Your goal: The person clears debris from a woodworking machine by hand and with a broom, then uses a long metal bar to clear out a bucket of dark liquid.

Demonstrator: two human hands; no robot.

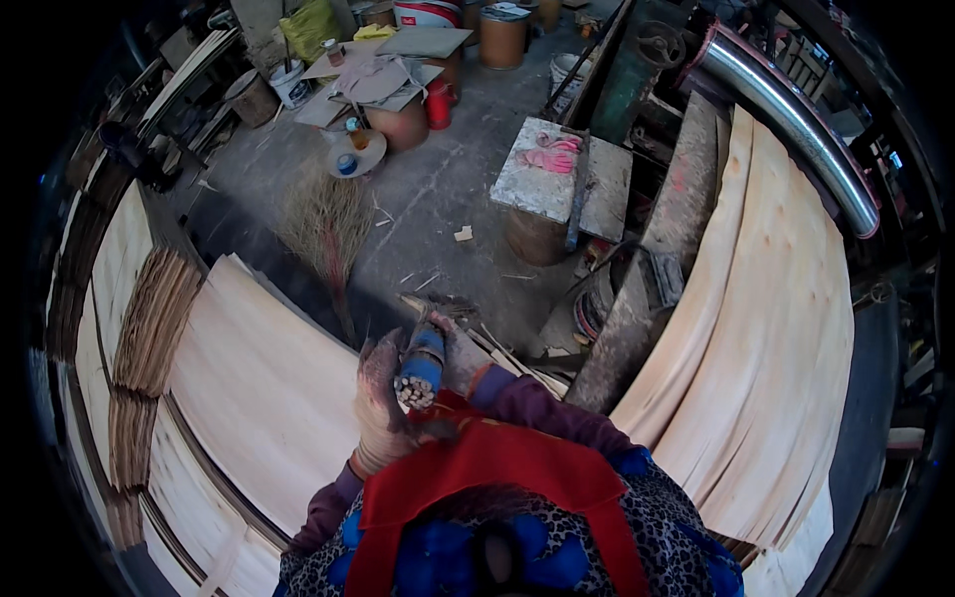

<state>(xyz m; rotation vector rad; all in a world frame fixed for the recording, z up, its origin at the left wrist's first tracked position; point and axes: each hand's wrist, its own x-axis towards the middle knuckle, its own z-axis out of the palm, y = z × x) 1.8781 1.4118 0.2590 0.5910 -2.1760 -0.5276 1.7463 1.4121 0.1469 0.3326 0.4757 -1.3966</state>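
Note:
A bundle of thin sticks (pixel 418 378), bound in blue wrapping, is between my two hands, its cut stick ends tilted toward me. My left hand (pixel 381 403), in a dusty glove, presses along the bundle's left side. On its far right side my right hand (pixel 458 353), also gloved, closes round it; some fingers are hidden. Dark, wispy material shows past the far end of the bundle, too dim to name. Beyond my left hand, a twig broom (pixel 328 229) fans out over the floor; its narrow end runs down near my left fingers.
Pale veneer sheets lie stacked at left (pixel 259 348) and right (pixel 766 328). A metal beam (pixel 671 229) borders the right stack, with a shiny duct (pixel 796 119) above. Pink gloves (pixel 552 154) rest on a board-topped drum. Drums and a red container (pixel 439 103) stand farther back.

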